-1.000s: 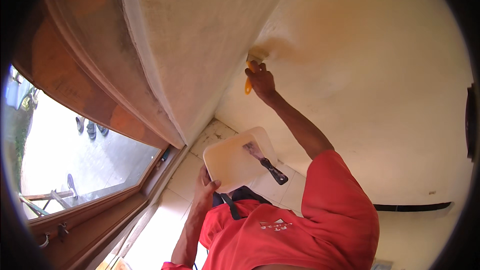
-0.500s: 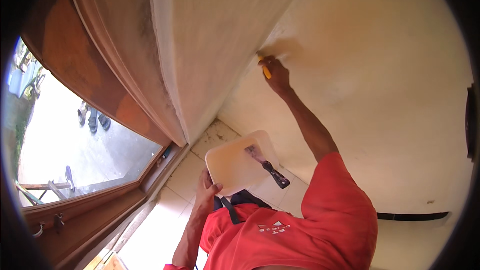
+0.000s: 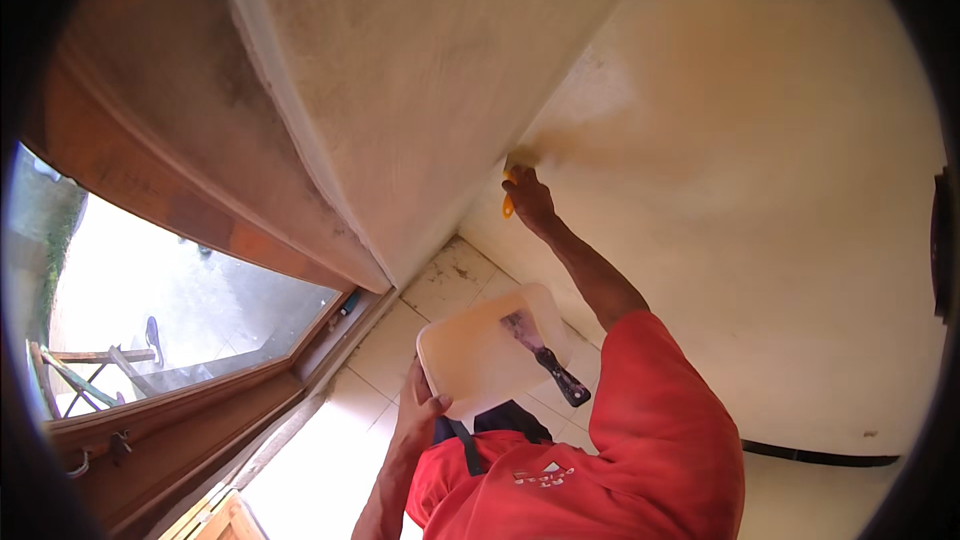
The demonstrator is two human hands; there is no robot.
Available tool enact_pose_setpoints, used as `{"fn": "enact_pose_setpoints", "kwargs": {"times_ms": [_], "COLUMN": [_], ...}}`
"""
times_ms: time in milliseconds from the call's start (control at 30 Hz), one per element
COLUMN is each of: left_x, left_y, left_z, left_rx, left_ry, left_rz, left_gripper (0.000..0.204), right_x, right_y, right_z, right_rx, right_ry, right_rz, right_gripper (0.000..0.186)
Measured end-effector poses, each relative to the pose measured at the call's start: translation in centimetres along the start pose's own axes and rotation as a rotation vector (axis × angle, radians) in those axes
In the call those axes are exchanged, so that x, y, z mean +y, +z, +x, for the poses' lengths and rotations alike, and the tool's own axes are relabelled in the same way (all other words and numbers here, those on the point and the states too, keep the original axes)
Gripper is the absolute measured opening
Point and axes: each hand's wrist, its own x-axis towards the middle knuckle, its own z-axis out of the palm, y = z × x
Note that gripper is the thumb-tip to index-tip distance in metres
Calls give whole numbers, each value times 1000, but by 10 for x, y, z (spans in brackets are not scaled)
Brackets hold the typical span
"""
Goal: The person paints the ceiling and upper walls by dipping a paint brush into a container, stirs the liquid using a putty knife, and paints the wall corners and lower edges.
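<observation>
Two grips: right hand (image 3: 530, 202) wrapped round a yellow-handled scraper (image 3: 508, 208), upper centre of frame; left hand (image 3: 422, 408) clasping the left edge of a pale plastic tub (image 3: 462, 365), lower centre.
Yellow-handled scraper: likely light, handle stiff, blade perhaps springy; best held by the handle, close to the blade.
Pale plastic tub: looks light, walls probably flexing a little; rim and side offer the hold.
Black-handled knife (image 3: 562, 378): lies in the tub, handle reaching past its right edge; smeared blade may be slippery, so take the handle; could slide if tipped.
Wall (image 3: 760, 240): right of frame; scraper contact cannot be confirmed.
Hidden: left fingertips behind the tub; scraper blade blends with shadow.
</observation>
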Motion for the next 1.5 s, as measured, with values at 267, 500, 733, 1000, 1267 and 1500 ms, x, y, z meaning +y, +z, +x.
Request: {"fn": "enact_pose_setpoints", "kwargs": {"times_ms": [267, 500, 733, 1000, 1267, 1500], "left_x": [-6, -5, -8, -12, -8, 1], "left_y": [-2, 0, -5, -9, -11, -6], "left_z": [-8, 7, 8, 7, 12, 15], "left_rx": [51, -24, -39, -37, -57, -86], "left_ry": [-10, -2, 34, 12, -14, 0], "left_rz": [-37, -29, -8, -18, -7, 36], "left_gripper": [103, 102, 100, 99, 98, 95], "right_x": [41, 35, 34, 60, 35, 22], "right_y": [-62, -248, -108, -200, -256, -89], "right_z": [-2, -17, -54, -16, -7, -28], "right_rx": [259, 623, 176, 540, 761, 127], "right_ry": [105, 121, 160, 199, 146, 68], "right_rz": [297, -181, -144, 251, -213, -30], "right_gripper": [27, 23, 18, 17, 23, 20]}}
